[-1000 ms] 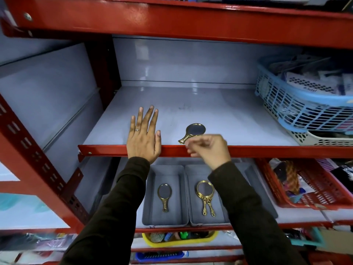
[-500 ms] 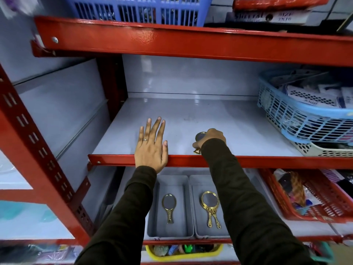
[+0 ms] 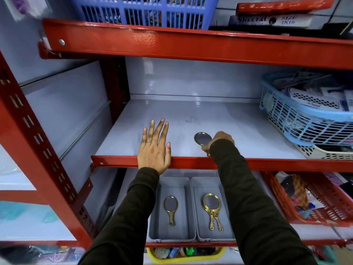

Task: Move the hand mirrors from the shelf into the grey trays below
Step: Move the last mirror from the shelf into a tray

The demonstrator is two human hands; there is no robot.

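Note:
A small gold-rimmed hand mirror (image 3: 202, 138) sits near the front of the grey shelf (image 3: 191, 119). My right hand (image 3: 219, 141) is closed around its handle; the round glass sticks out to the left of my fingers. My left hand (image 3: 155, 148) lies flat and spread on the shelf's front edge, holding nothing. On the level below stand two grey trays. The left tray (image 3: 172, 236) holds one gold hand mirror (image 3: 170, 209). The right tray (image 3: 210, 238) holds two gold mirrors stacked together (image 3: 211, 209).
A red beam (image 3: 191, 163) fronts the shelf. A light blue basket (image 3: 305, 119) over a white one fills the shelf's right end. A red basket (image 3: 315, 203) stands right of the trays, a yellow bin (image 3: 183, 255) below them. A blue basket (image 3: 145, 10) is on top.
My right hand has gone from the shelf's front edge onto the mirror's handle and closed on it. The view has tilted upward. My left hand stays flat.

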